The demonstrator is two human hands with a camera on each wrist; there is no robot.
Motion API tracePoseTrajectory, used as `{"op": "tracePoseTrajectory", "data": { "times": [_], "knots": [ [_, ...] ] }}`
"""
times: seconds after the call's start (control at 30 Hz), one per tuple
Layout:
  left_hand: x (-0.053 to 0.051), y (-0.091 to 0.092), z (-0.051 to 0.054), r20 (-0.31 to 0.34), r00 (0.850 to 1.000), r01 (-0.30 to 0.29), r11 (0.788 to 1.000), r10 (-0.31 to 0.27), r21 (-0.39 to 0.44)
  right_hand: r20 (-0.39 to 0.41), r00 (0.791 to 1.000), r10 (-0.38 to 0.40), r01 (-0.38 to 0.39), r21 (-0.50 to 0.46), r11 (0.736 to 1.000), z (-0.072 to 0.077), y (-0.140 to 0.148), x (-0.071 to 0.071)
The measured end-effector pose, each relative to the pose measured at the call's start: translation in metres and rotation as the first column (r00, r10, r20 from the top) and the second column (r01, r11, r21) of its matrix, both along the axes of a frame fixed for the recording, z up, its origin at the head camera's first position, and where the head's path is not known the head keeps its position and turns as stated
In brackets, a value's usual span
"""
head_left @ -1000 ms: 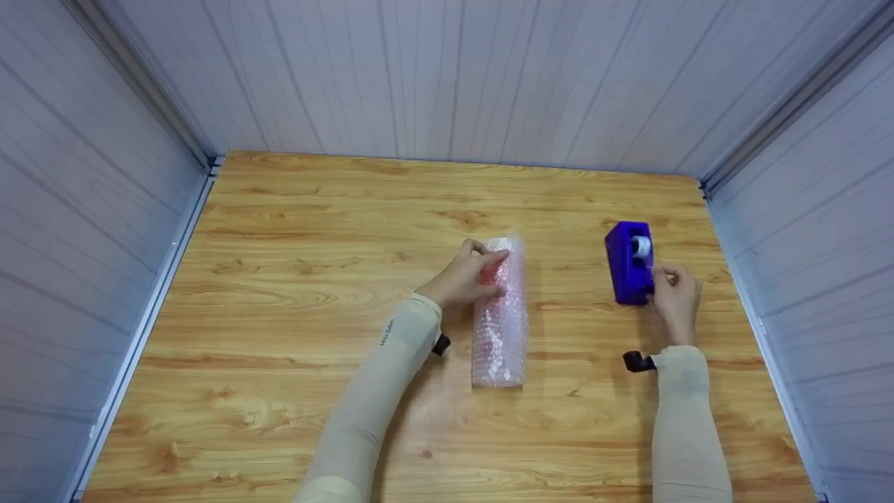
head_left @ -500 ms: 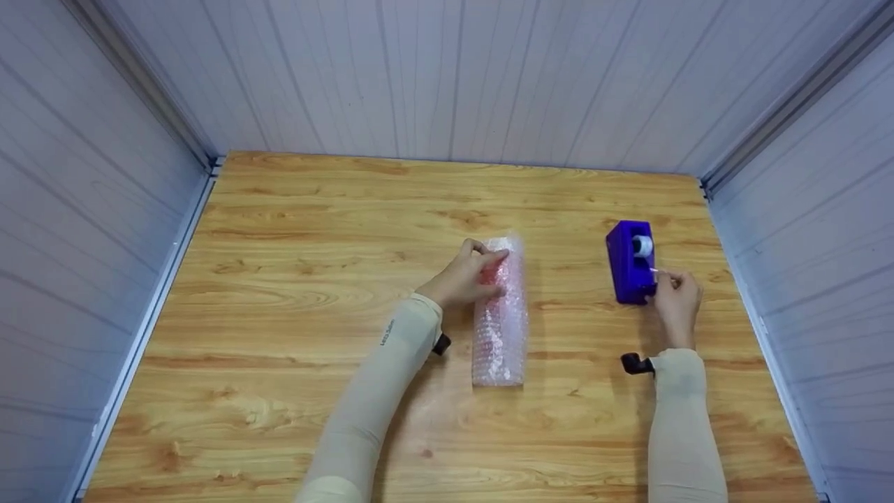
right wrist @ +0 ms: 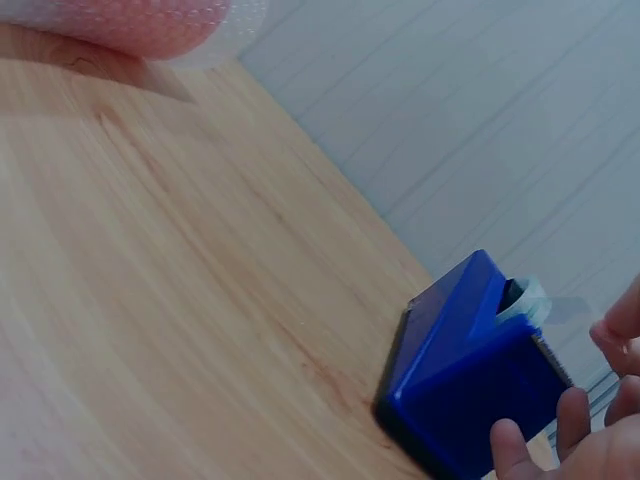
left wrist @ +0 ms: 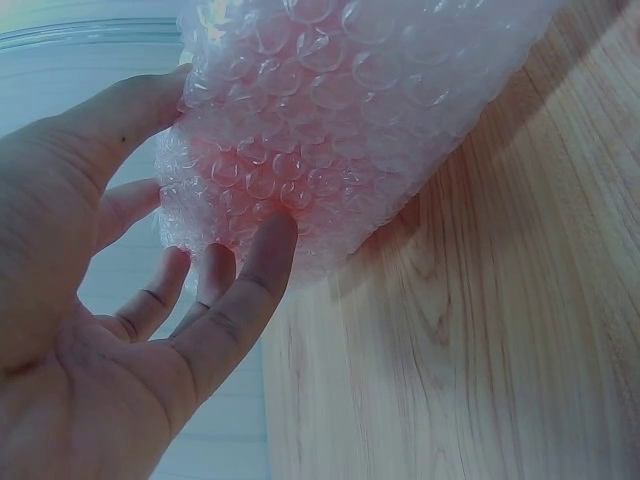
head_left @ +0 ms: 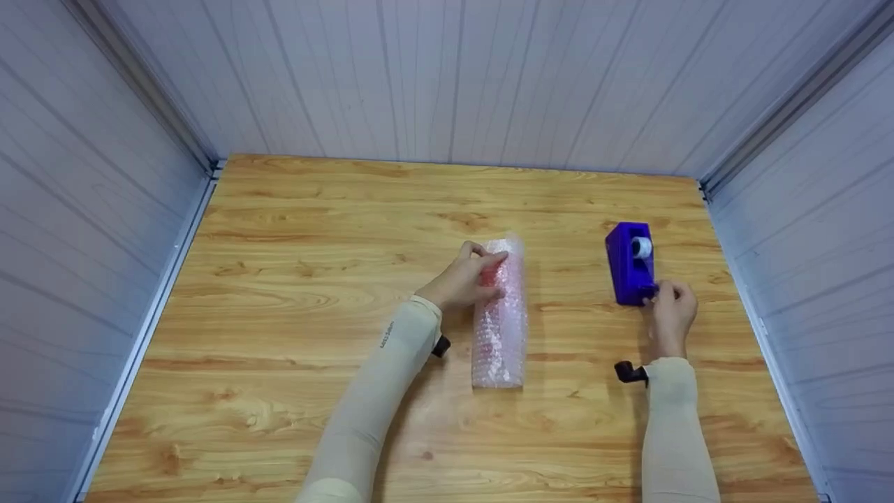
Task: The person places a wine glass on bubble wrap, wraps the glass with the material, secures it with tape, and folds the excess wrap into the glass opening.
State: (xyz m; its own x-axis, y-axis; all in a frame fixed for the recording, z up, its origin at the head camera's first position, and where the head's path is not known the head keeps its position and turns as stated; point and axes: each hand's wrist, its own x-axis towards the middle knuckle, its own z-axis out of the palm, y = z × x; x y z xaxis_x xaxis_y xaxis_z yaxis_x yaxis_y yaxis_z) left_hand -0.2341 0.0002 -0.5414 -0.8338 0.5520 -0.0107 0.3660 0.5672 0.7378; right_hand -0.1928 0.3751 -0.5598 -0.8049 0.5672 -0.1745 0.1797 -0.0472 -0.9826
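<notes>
Pale walls (head_left: 419,77) rise along the left, right and far edges of the wood-grain tabletop (head_left: 300,279). Cream sleeves (head_left: 370,398) cover my arms, both reaching in over the near edge.

The bundle (head_left: 499,342), bubble wrap with pink showing through, lies right of the tabletop's middle, its length running between the near and far edges. The blue dispenser (head_left: 624,272) stands near the right edge, toward the far right corner and well apart from the bundle.

My left hand (head_left: 461,276) holds the bundle's far half from its left side, thumb and fingers spread fairly wide over the wrap. My right hand (head_left: 674,311) has a narrow pinch on the clear strip (right wrist: 570,310) drawn from the tape roll (head_left: 641,247) in the dispenser. My lower fingers are at the dispenser's front; I cannot tell whether they touch it.
</notes>
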Motion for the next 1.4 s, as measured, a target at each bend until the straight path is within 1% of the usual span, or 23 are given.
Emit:
{"op": "tracePoseTrajectory", "data": {
  "times": [0.07,0.13,0.23,0.3,0.4,0.57,0.7,0.8,0.9,1.1,1.2,1.27,1.4],
  "knots": [
    [0.0,0.0,0.0,0.009,1.0,-0.003,1.0,0.003,0.006,-0.026,1.0,-0.017,0.016,-0.04,0.999,-0.003,-0.001,0.001],
    [0.0,0.0,0.0,0.021,1.0,-0.008,1.0,0.008,0.015,-0.064,0.997,-0.04,0.033,-0.107,0.994,-0.005,-0.002,0.002],
    [0.0,0.0,0.0,0.04,0.999,-0.014,0.999,0.012,0.032,-0.108,0.991,-0.078,0.052,-0.23,0.972,-0.007,-0.004,0.003],
    [0.0,-0.001,0.0,0.048,0.999,-0.017,0.999,0.016,0.036,-0.12,0.988,-0.096,0.058,-0.289,0.956,-0.008,-0.005,0.004],
    [0.0,-0.001,0.0,0.054,0.998,-0.018,0.999,0.016,0.037,-0.123,0.986,-0.116,0.066,-0.352,0.933,-0.01,-0.006,0.003],
    [0.0,0.0,-0.001,0.045,0.999,-0.023,0.999,0.022,0.034,-0.124,0.982,-0.142,0.086,-0.38,0.921,-0.014,-0.007,0.004],
    [0.0,0.0,-0.002,0.041,0.999,-0.015,0.999,0.013,0.033,-0.131,0.976,-0.177,0.11,-0.405,0.908,-0.016,-0.007,0.007],
    [0.0,-0.001,-0.003,0.03,1.0,-0.011,1.0,0.01,0.024,-0.146,0.972,-0.187,0.11,-0.424,0.899,-0.016,-0.007,0.008],
    [0.001,-0.001,-0.003,0.016,1.0,-0.012,1.0,0.012,0.015,-0.155,0.971,-0.182,0.1,-0.426,0.899,-0.018,-0.007,0.009],
    [0.001,-0.001,-0.003,0.03,0.999,-0.016,1.0,0.016,0.021,-0.163,0.973,-0.162,0.081,-0.414,0.907,-0.024,-0.007,0.011],
    [0.001,-0.001,-0.003,0.03,0.999,-0.016,1.0,0.015,0.024,-0.152,0.976,-0.155,0.078,-0.423,0.903,-0.028,-0.006,0.012],
    [0.001,-0.001,-0.004,0.025,1.0,-0.014,1.0,0.014,0.025,-0.128,0.98,-0.152,0.081,-0.444,0.892,-0.029,-0.006,0.013],
    [0.001,0.0,-0.004,0.029,0.999,-0.018,0.999,0.017,0.033,-0.075,0.989,-0.128,0.078,-0.469,0.88,-0.03,-0.005,0.015]
  ]
}}
